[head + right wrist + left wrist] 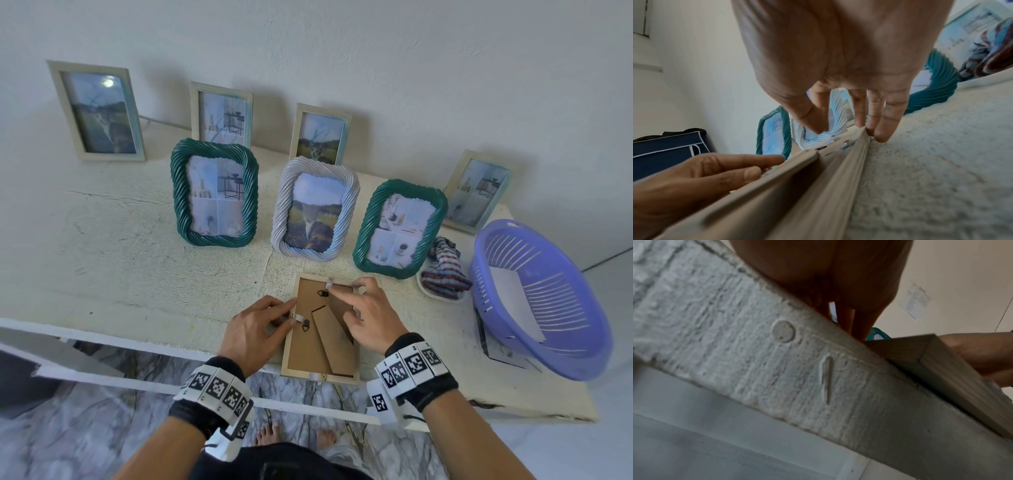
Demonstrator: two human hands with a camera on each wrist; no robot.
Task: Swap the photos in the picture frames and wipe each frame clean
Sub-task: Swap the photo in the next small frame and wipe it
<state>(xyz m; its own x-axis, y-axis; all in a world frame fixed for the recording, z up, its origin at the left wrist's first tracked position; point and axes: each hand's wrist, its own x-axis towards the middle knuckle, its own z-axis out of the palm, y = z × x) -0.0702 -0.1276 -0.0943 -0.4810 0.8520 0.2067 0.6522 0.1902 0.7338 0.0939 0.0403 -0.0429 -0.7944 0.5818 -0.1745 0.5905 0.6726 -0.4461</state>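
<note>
Pale wooden picture frame lies face-down at the near edge of the rough white-painted counter, brown cardboard backing up, its folding cardboard easel stand partly raised.

Left hand: fingers curled, thumb and forefinger tips at the small white turn-tab on the frame's left rail; reads as a pinch or push on it. Right hand: forefinger tip on the second white tab at the top rail, remaining fingers spread and resting on the right rail.

Judged step: releasing the backing to get at the photo. To do it well, swivel each tab fully off the board before lifting; keep the frame flat, since its near end overhangs the counter edge; lift the board by the easel, not by the black metal hanger loops.

Materials: counter surface gritty, high friction. Backing is thin fibreboard and likely flexes. The glass beneath is hidden.

Striped crumpled cloth sits in a white dish to the right, near a lilac slotted plastic basket.
</note>
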